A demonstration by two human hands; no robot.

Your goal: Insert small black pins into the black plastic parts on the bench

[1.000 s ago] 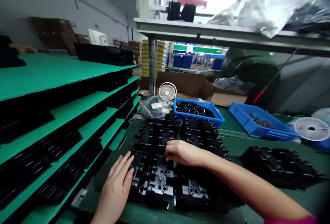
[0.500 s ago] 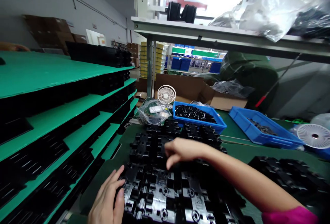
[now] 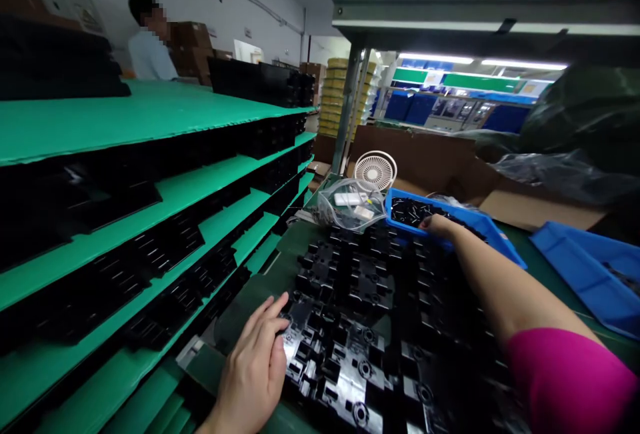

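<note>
My left hand lies open at the left edge of the black moulded plastic parts, fingertips touching the nearest one. These parts stand in rows on the green table, with round bosses and clips on top. My right arm reaches across them, and my right hand is at the near side of a blue bin. Many small black pin-like pieces fill that bin. The right fingers are drawn together, pointing down at the pieces; whether one is between them is too small to see.
Left of me, green sheets are stacked with black parts between them. A white fan and a clear plastic bag sit behind the parts. Another blue bin stands right, below a shelf. A person is at far left.
My right hand has moved from above the black parts to the blue bin. The left hand stays by the parts' edge. The view has turned right-to-left, and a person now shows.
</note>
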